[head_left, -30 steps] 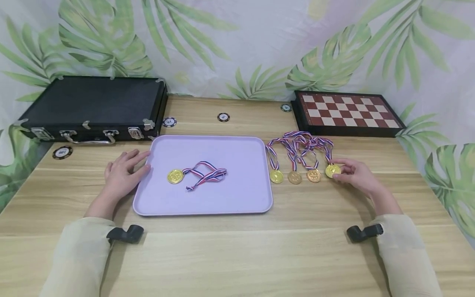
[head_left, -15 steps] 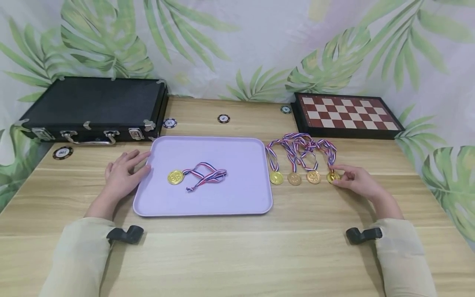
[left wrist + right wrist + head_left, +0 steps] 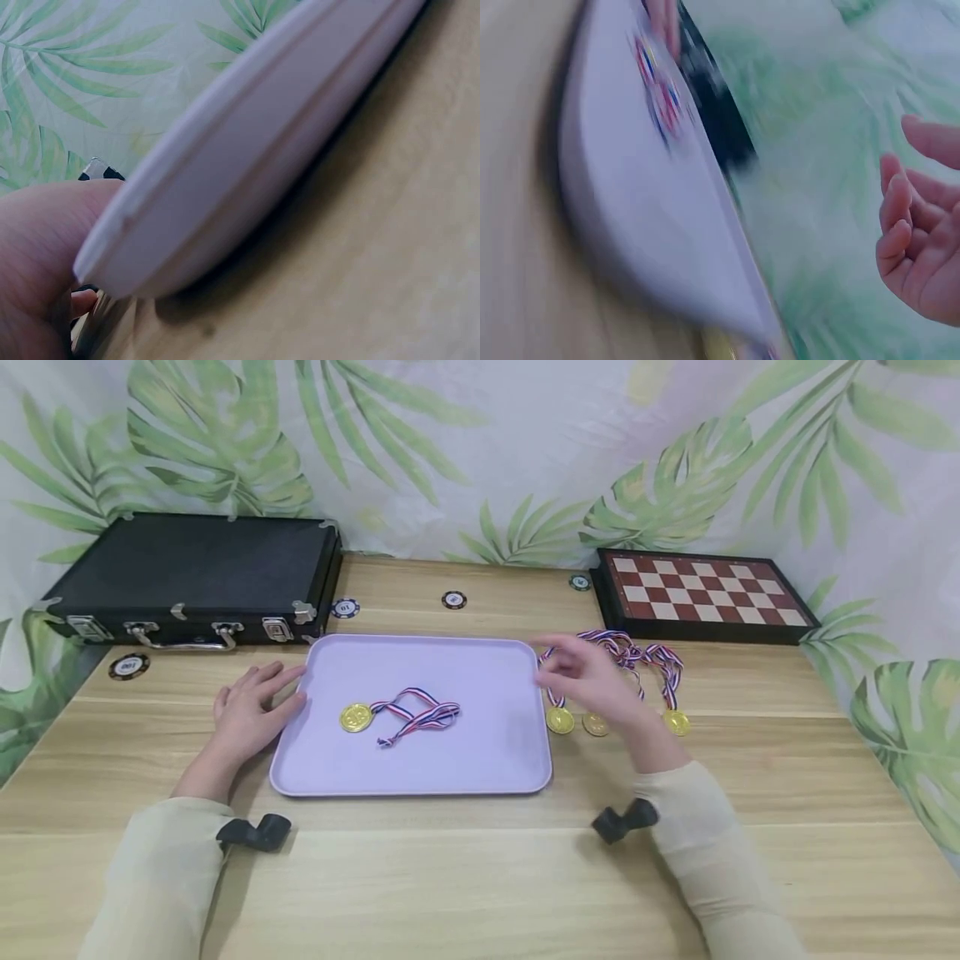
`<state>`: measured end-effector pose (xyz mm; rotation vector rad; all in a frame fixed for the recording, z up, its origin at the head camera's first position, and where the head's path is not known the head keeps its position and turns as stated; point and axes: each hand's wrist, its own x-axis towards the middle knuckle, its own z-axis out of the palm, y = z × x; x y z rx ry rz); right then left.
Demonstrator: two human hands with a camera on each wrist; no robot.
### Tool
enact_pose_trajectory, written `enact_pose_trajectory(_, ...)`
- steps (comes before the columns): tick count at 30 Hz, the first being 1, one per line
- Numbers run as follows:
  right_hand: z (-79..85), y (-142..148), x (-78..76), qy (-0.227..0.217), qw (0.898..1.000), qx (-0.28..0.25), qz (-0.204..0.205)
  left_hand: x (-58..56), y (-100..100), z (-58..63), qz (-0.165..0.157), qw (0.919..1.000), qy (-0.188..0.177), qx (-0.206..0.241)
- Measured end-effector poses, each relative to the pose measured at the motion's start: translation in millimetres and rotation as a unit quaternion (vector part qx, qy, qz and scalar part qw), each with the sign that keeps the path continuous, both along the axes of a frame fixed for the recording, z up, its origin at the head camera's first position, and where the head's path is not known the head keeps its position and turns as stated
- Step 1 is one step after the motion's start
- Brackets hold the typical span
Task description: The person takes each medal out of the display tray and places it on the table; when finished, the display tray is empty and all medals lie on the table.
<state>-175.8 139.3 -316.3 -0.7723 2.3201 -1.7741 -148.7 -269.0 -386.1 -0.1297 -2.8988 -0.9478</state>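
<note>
My left hand (image 3: 251, 718) rests at the left rim of the lilac tray (image 3: 480, 768), its fingertips touching the edge. On the tray lies a gold medal (image 3: 356, 717) with a striped ribbon (image 3: 420, 714). My right hand (image 3: 596, 681) hovers over the tray's right rim, fingers loosely bent, holding nothing; the right wrist view shows its palm empty. Under and beside it are a gold medal (image 3: 559, 720), a bronze-coloured medal (image 3: 596, 724) and, to the right, another gold medal (image 3: 677, 722). Their ribbons lie bunched behind; my wrist hides one more medal.
A black case (image 3: 187, 568) stands back left, a checkered game board (image 3: 705, 589) back right. Poker chips lie along the back, one (image 3: 453, 600) behind the tray and another (image 3: 129, 667) near the case. A leaf-print cloth hangs behind the wooden table (image 3: 450, 877).
My right hand has let go of the rightmost gold medal, now lying flat slightly lower than before, and swung left to the tray's right rim. The left hand and tray have stayed put.
</note>
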Motion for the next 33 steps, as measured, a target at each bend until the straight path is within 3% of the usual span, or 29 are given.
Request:
enact_pose_trajectory(5,-7.7,-87,9.5,-0.036,0.997,0.016,0.065,-0.3,0,-0.3,0.002,1.0,0.003,0.0)
enact_pose_trajectory(8,-17.8,-128,13.4,-0.051,0.992,0.076,0.086,-1.0,0,-0.6,0.001,1.0,0.006,-0.001)
enact_pose_trajectory(12,-30.8,-163,13.4,-0.031,0.981,0.176,0.075,-1.1,0,-1.0,0.002,1.0,0.009,0.0)
enact_pose_trajectory(21,-50.8,-187,11.9,0.069,0.936,0.344,0.007,-0.9,0,-0.4,0.001,0.9999,0.011,-0.003)
enact_pose_trajectory(30,-61.0,-194,18.3,0.125,0.904,0.408,-0.043,-0.4,-1,-0.4,0.0,0.9999,0.011,-0.003)
enact_pose_trajectory(33,-62.8,-194,22.0,0.142,0.899,0.411,-0.05,-0.3,-1,-1.2,0.001,1.0,0.008,-0.003)
